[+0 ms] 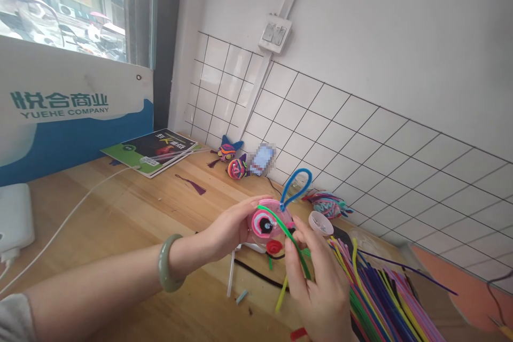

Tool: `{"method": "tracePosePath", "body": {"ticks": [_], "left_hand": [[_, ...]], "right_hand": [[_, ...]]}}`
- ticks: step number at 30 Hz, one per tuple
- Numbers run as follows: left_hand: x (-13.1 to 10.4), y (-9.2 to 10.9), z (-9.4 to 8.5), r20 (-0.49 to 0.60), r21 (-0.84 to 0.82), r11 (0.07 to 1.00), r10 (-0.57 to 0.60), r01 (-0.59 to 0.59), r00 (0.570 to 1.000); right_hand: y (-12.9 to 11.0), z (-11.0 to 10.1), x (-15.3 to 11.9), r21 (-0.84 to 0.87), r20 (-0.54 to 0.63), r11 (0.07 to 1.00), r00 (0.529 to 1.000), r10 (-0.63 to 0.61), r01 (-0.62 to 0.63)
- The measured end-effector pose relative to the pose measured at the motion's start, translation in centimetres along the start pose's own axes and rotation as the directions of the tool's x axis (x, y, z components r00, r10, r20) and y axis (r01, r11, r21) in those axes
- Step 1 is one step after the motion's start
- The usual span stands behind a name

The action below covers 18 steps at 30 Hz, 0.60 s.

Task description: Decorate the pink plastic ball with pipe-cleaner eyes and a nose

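Observation:
A round pink craft figure (266, 212) has a black-and-white eye, a red spiral and a blue loop (297, 181) standing on its top. My left hand (230, 227) wraps round its left side, a pale green bangle (171, 263) on the wrist. Across the figure's front runs a green pipe cleaner (280, 223). My right hand (316, 272) pinches that pipe cleaner between thumb and fingers, close to the figure's right side.
Colourful pipe cleaners (385, 294) lie at the right, behind them a small pink dish (321, 223). Along the wall are a striped craft (328, 204), a phone (262, 160) and two small figures (236, 166). Magazines (154, 150), a purple tassel (192, 184) and a white device (16, 219) are leftward.

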<state>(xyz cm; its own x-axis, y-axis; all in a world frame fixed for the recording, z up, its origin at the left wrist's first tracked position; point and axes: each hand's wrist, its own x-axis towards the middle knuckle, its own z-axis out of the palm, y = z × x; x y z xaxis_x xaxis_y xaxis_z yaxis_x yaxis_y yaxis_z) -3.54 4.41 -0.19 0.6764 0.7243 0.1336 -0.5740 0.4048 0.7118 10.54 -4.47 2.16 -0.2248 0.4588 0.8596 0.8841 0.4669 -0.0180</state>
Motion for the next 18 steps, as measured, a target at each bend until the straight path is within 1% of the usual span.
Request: {"method": "tracePosePath", "body": {"ticks": [2,3,8,15,18], "left_hand": [[0.2,0.1,-0.2,0.017,-0.052,0.999,-0.008,0.009,1.0],[0.2,0.1,-0.3,0.028,-0.07,0.997,-0.015,0.017,1.0],[0.3,0.0,-0.6,0.062,-0.088,0.995,-0.043,0.048,0.997],[0.0,0.2,0.1,0.021,-0.067,0.998,0.015,-0.014,1.0],[-0.1,0.4,0.3,0.0,-0.063,0.997,0.032,-0.032,0.999]], "right_hand": [[-0.1,-0.1,0.1,0.031,-0.016,0.998,0.999,0.049,-0.048],[-0.2,-0.1,0.1,0.043,-0.015,0.998,0.999,0.051,-0.051],[-0.3,-0.1,0.1,0.071,0.047,0.998,0.999,-0.003,0.0],[-0.9,0.1,0.1,0.06,0.078,0.998,0.997,-0.024,0.02],[-1.1,0.3,0.1,0.036,0.074,0.998,0.996,-0.047,0.045]]}}
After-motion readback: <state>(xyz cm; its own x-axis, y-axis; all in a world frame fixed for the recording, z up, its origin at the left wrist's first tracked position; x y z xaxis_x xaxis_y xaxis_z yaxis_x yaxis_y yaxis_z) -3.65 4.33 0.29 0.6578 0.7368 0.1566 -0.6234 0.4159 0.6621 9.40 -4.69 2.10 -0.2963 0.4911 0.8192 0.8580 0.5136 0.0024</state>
